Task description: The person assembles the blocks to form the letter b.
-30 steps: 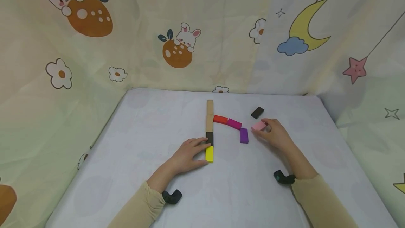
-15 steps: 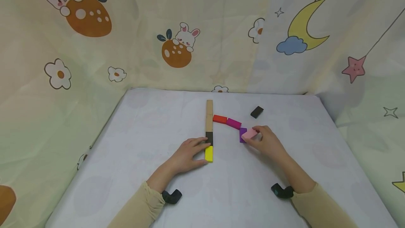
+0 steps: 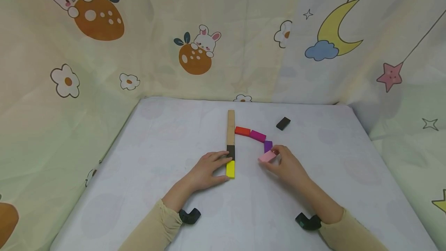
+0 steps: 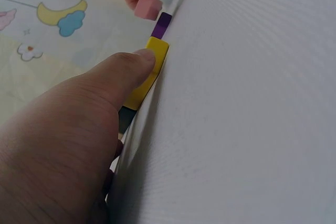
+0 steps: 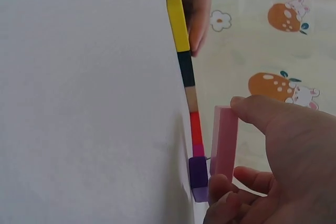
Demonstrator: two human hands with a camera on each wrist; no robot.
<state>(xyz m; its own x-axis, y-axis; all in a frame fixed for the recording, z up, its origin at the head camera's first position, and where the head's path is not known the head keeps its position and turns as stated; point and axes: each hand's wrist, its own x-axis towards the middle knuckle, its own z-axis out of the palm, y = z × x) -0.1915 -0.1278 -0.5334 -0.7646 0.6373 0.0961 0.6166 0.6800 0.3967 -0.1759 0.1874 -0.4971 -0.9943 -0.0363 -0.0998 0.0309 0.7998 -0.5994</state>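
Pink block (image 3: 267, 157) pinched in my right hand (image 3: 287, 167), just beside the purple block (image 3: 268, 145). Left wrist view: my left hand (image 4: 68, 140) lies flat, thumb steadying the yellow block (image 4: 147, 72). Right wrist view: pink block held on edge above the table (image 5: 79, 98).

A straight row of blocks (image 3: 230, 142) runs from the middle of the table (image 3: 167, 142) toward its far edge. To the right of this row three blocks (image 3: 257, 136) curve toward the near edge. One single block (image 3: 283, 123) lies apart, nearer the far right corner
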